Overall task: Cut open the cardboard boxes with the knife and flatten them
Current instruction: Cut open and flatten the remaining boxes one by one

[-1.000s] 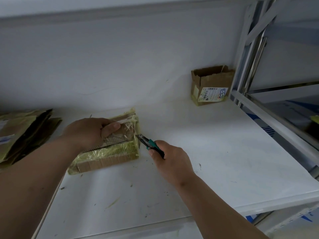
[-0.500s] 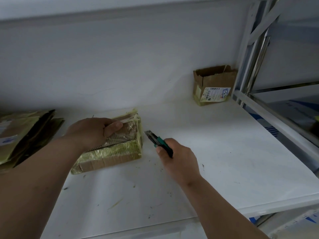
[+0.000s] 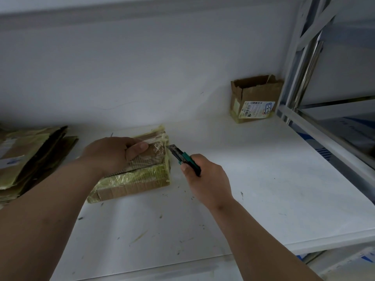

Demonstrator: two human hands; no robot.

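The taped box lies on the white worktop, with a stack of flattened cardboard to its left and an open box well to its right by the wall. The left hand grips the taped box's top, thumb curled over the flap. The right hand is clamped round the knife, whose blade tip sits at the taped box's right edge. To cut well, I'd keep the blade shallow along the tape seam, draw it away from the holding thumb, and press the box flat so it won't slide.
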